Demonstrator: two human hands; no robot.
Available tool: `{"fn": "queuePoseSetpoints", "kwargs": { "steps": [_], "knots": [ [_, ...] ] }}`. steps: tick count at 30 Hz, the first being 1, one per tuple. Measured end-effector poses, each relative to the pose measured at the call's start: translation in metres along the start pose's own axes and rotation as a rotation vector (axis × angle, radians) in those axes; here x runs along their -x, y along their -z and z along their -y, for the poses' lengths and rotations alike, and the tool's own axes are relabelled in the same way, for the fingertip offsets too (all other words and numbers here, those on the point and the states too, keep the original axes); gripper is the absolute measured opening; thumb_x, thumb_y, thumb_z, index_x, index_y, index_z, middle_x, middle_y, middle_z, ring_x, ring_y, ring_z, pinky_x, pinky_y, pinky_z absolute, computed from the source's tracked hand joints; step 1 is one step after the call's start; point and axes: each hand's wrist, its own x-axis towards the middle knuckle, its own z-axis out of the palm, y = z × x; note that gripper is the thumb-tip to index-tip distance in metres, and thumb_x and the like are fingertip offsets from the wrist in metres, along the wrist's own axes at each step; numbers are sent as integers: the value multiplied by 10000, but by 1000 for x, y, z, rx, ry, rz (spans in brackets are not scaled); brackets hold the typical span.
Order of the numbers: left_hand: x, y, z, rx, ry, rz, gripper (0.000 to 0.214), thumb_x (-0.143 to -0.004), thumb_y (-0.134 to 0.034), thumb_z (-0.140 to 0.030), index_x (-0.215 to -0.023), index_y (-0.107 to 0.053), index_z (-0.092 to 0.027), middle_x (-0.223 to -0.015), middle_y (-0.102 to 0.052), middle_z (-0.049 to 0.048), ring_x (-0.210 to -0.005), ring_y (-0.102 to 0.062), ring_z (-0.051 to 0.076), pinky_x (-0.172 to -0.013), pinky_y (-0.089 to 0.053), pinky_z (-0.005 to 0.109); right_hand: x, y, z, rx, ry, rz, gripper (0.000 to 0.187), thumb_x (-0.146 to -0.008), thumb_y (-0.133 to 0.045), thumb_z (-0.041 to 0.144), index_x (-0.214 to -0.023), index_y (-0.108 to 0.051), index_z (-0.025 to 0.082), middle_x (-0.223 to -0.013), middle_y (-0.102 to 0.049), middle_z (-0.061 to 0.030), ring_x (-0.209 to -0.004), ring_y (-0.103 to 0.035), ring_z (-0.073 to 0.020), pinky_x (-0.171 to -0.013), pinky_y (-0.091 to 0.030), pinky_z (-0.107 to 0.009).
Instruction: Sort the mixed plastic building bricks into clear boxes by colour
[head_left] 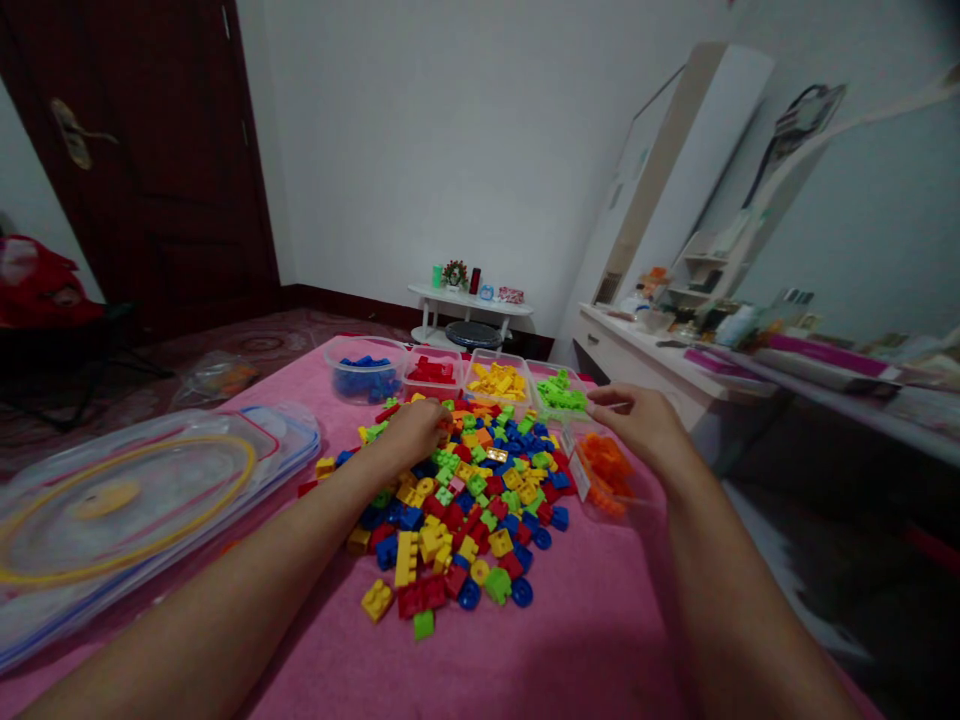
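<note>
My left hand (415, 434) reaches into the far side of a pile of mixed toy building bricks (457, 490). Its fingers curl downward, and their tips are mostly hidden among the bricks, so what they grip is unclear. At the right, my right hand (637, 418) hovers between a clear box (559, 415) with green bricks and a clear box (626, 510) with orange bricks. Its fingers reach left, somewhat apart, with nothing visible between them. Red, blue, yellow, green and orange pieces make up the pile.
Clear boxes with blue bricks (367, 380), red bricks (433, 372) and yellow bricks (498, 381) line the pink table's (585, 640) far edge. Stacked clear lids (172, 490) lie at left. A white dresser (645, 350) stands at right, a low white shelf (469, 298) behind.
</note>
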Motion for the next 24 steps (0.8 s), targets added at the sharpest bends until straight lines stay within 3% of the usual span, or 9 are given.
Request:
{"fn": "queuePoseSetpoints", "kwargs": {
  "steps": [6,10,14,24],
  "knots": [
    [-2,-1,9,104,32,-51,159,-669,-670,-214,-822,-669,-168,-911,-644,73,-826,-598,197,-710,-433,256,16,-34,36,26,142,243,219,-712,-640,247,-905,-719,179,-868,-718,-47,-762,-639,-179,-703,-480,-273],
    [-3,-1,13,150,-9,-60,140,-665,-680,-200,-800,-668,-163,-880,-662,59,-831,-596,192,-715,-436,252,28,-64,43,153,231,342,378,-733,-627,257,-1105,-667,209,-1062,-690,-52,-953,-624,-209,-828,-464,-300],
    [-3,-2,14,167,-19,-43,138,-663,-673,-179,-801,-674,-170,-854,-674,40,-807,-597,182,-711,-435,250,39,-88,46,202,286,371,510,-781,-573,259,-1287,-542,203,-1281,-581,-77,-1157,-538,-226,-974,-389,-324],
    [-3,3,13,226,-135,-58,121,-629,-680,-139,-739,-632,-155,-841,-635,31,-785,-572,159,-699,-418,234,51,-104,57,301,330,306,295,-783,-523,177,-1037,-664,229,-1021,-685,-44,-955,-615,-199,-837,-415,-285]
  ]
}}
